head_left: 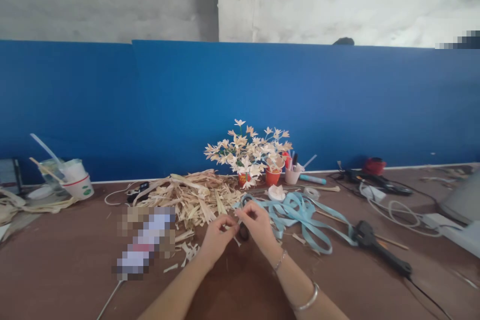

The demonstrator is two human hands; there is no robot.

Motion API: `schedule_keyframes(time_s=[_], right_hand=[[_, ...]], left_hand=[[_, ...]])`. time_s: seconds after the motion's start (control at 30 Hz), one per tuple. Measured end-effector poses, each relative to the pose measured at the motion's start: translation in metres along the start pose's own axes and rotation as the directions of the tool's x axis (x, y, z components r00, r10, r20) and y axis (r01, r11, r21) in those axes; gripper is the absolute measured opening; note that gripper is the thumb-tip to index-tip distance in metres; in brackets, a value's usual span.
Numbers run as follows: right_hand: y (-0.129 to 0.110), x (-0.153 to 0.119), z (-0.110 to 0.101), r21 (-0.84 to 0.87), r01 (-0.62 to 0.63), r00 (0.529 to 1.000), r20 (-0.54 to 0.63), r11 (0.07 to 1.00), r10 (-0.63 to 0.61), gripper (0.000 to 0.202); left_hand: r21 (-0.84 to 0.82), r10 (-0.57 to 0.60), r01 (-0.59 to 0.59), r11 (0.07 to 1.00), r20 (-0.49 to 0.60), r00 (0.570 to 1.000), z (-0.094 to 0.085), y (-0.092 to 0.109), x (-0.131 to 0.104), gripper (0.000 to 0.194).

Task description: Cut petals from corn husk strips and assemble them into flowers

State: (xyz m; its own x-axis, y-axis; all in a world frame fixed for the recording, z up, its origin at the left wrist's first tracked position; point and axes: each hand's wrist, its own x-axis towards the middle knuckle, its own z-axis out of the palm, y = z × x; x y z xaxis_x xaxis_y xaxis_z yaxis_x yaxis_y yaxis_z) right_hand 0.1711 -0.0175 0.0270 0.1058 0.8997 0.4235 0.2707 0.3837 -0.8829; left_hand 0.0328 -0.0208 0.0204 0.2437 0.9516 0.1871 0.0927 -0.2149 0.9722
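Note:
My left hand [220, 238] and my right hand [255, 222] meet over the brown table [232, 285], fingertips pinched close together. Between them is a small pale piece, too small to make out clearly. A dark object [244, 231], perhaps scissors, lies just behind the fingertips, partly hidden by my right hand. Beyond my hands spreads a heap of dry pale husk strips [187, 195]. Cream flowers [245, 152] on stems stand behind it, in and around red cups [273, 176]. Light blue ribbon [296, 215] lies in loops right of my right hand.
A black glue gun [382, 250] with a cord lies at the right, near white cables [401, 215]. A blurred-out phone-like object [144, 247] with a cable is at the left. A white cup [79, 187] stands far left. A blue partition [168, 110] borders the table's back.

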Motion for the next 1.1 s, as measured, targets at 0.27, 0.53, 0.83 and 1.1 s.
schedule_keyframes(time_s=[0.27, 0.53, 0.83, 1.1], right_hand=[[-0.022, 0.019, -0.067, -0.291, -0.083, 0.992, -0.112, 0.953, 0.052, 0.022], [-0.007, -0.043, -0.226, -0.792, -0.607, 0.772, -0.571, 0.06, 0.28, 0.029], [0.045, -0.066, -0.271, -0.876, -0.482, 0.803, -0.427, 0.031, 0.416, 0.032], [0.055, -0.062, -0.264, -0.743, -0.522, 0.853, -0.449, 0.42, 0.266, 0.032]], left_hand=[[0.063, -0.008, 0.009, 0.998, -0.008, 1.0, -0.001, -0.004, 0.001, 0.016], [0.152, 0.015, -0.024, 0.988, 0.056, 0.998, -0.003, -0.006, 0.001, 0.021], [0.152, -0.001, -0.005, 0.988, 0.042, 0.999, -0.002, -0.004, 0.0, 0.023], [0.128, -0.017, 0.014, 0.992, 0.022, 1.0, -0.003, -0.008, 0.001, 0.022]])
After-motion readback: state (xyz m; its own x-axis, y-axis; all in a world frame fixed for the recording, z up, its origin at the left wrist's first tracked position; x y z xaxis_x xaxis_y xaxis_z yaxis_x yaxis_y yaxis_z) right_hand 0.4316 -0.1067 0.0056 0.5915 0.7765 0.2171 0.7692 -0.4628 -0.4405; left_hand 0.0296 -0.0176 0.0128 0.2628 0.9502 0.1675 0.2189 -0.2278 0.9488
